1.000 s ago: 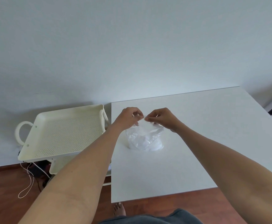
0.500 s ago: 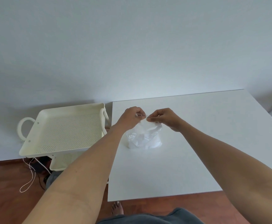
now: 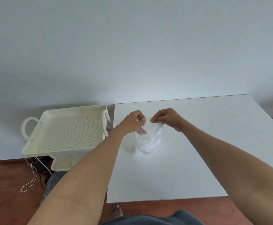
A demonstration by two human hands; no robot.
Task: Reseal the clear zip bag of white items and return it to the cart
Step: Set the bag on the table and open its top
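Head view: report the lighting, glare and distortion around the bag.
Head view: soft, even light; faint shadow left of the clear zip bag on the white table; small highlights on the plastic, contents hard to make out against white; wide-angle bending stretches both forearms; left hand and right hand sharp.

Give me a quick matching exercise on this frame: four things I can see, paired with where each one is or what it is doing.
Things:
1. zip bag
2. cart
3. left hand
4. cord

Places or states:
A. lying on the wooden floor
B. held up by its top over the table
C. pinching the bag's top edge
D. standing left of the table, top tray bare

Pairs: 1-B, 2-D, 3-C, 4-A
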